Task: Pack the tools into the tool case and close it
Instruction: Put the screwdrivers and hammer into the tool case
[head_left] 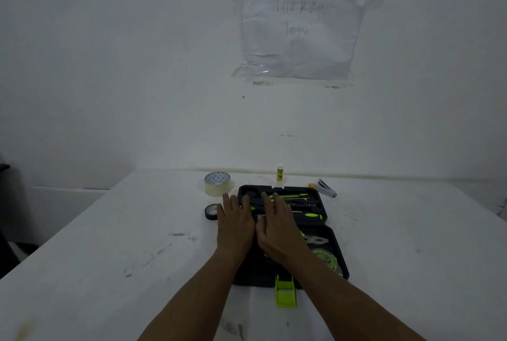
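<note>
A black tool case [323, 204] lies open flat on the white table, with its green latch [285, 292] hanging over the near edge. Green-handled tools sit in the far half, among them a screwdriver [311, 215]. In the near half lie pliers [315, 239] and a round tape measure [323, 255]. My left hand [236, 224] lies flat, fingers spread, over the case's left side. My right hand [277, 226] lies flat beside it over the middle, covering part of the tools. Neither hand visibly grips anything.
A roll of clear tape [218, 183] and a small black tape roll [211, 211] lie left of the case. A glue stick [280, 172] stands behind it, and a stapler [325, 188] lies at the back right. A wall with a taped paper rises behind the table.
</note>
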